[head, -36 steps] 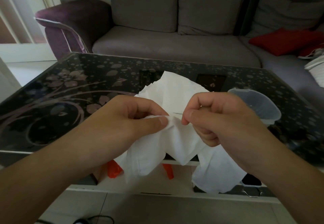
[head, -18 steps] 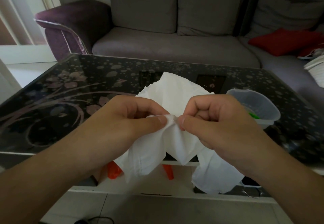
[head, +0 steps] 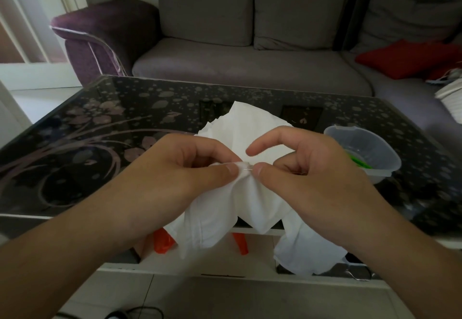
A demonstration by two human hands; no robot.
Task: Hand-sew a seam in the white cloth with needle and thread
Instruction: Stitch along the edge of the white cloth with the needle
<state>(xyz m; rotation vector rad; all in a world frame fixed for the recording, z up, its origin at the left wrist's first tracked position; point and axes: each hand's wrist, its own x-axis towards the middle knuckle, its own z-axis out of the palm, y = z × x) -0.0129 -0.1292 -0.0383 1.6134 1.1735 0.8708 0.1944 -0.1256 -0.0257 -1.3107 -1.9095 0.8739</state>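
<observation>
Half a second ago our right hand [head: 317, 176] had all its fingers curled in over the cloth; now the index finger has lifted and stretches out, hooked over the work, while the thumb stays low against the fold. A second ago that hand sat a little further from the left one; the two thumbs have since closed up and now nearly meet. Our left hand [head: 175, 178] has barely moved: it still pinches a fold of the white cloth [head: 250, 193] between thumb and curled fingers.

The cloth hangs between both hands above the near edge of the dark flowered table [head: 100, 129], its upper part standing up behind our knuckles and its loose ends drooping below the wrists. A short glint of the needle [head: 248, 167] shows in the small gap between the two thumb tips, running across the pinched fold. Our right thumb touches its end, with the middle finger curled beneath; we cannot tell for sure how firmly the needle is gripped. We cannot make out the thread.

A clear plastic tub [head: 362, 153] stands on the table just beyond the right hand
</observation>
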